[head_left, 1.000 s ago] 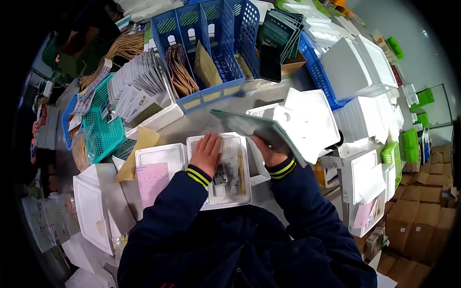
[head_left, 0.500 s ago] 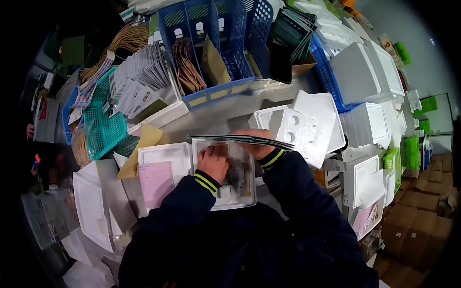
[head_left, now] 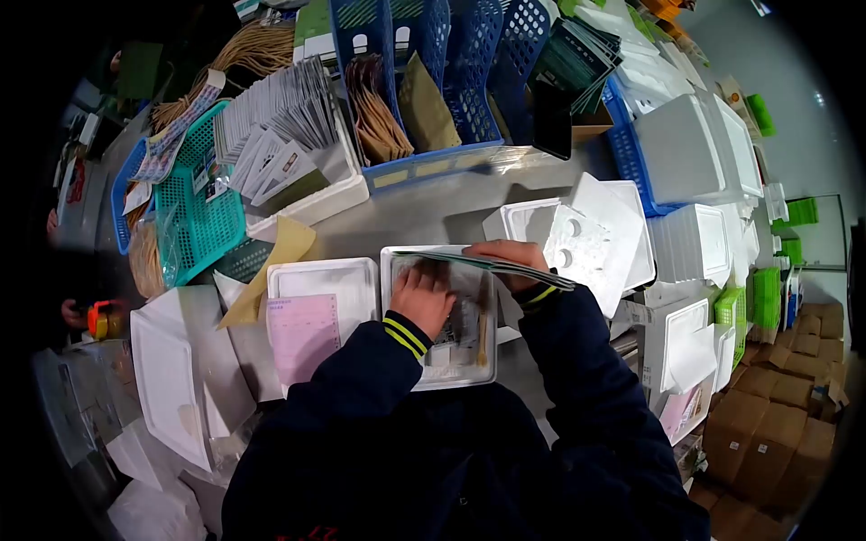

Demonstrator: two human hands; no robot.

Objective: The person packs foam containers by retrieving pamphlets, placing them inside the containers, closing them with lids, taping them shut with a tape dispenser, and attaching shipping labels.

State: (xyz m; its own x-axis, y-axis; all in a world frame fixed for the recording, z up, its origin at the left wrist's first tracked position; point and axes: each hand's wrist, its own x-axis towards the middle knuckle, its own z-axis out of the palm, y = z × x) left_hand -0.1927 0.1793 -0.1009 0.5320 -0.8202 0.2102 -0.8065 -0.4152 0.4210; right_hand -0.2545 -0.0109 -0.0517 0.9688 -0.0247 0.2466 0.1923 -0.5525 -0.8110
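Observation:
My right hand (head_left: 512,260) is closed on a thin stack of dark green booklets (head_left: 492,262), held nearly edge-on above a white foam tray (head_left: 439,380). Inside that tray, at its left side, rests my left hand (head_left: 424,296), its fingertips partly under the booklets. What the left fingers touch is hidden. Small clear packets and a thin tan brush-like stick (head_left: 483,329) lie in the tray to the right of my left hand. A pink printed sheet (head_left: 303,335) lies in a second white tray (head_left: 359,275) to the left.
A blue divided basket (head_left: 433,162) holds brown envelopes ahead. White cards (head_left: 278,113) and a teal basket (head_left: 200,221) sit at the left. Foam pieces (head_left: 591,239) and stacked foam boxes (head_left: 690,243) stand at the right. Part of another person's hand (head_left: 72,313) shows at the far left.
The booklets have swung from a tilted position at the right to above the tray, nearly edge-on. My left hand has moved slightly within the tray. The whole view has shifted.

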